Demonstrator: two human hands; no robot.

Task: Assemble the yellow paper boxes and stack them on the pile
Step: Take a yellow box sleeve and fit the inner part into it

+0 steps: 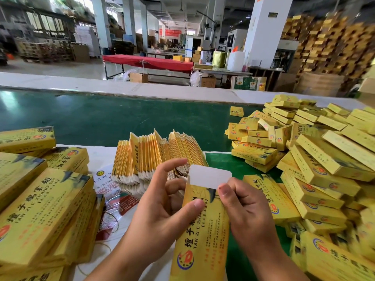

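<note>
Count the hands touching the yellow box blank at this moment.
2. The left hand pinches the yellow box blank along its left edge, thumb on its face; the right hand holds its right edge, thumb by the white end flap.

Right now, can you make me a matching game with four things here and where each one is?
Things:
1. yellow box with its white flap up
2. row of flat unfolded boxes standing on edge
3. big heap of finished boxes
4. red-covered table

Places:
A. far back in the hall
B. on the right side of the green table
C. held between the two hands, left hand and right hand
D. in the middle, just behind the hands

Pairs: 1-C, 2-D, 3-B, 4-A
</note>
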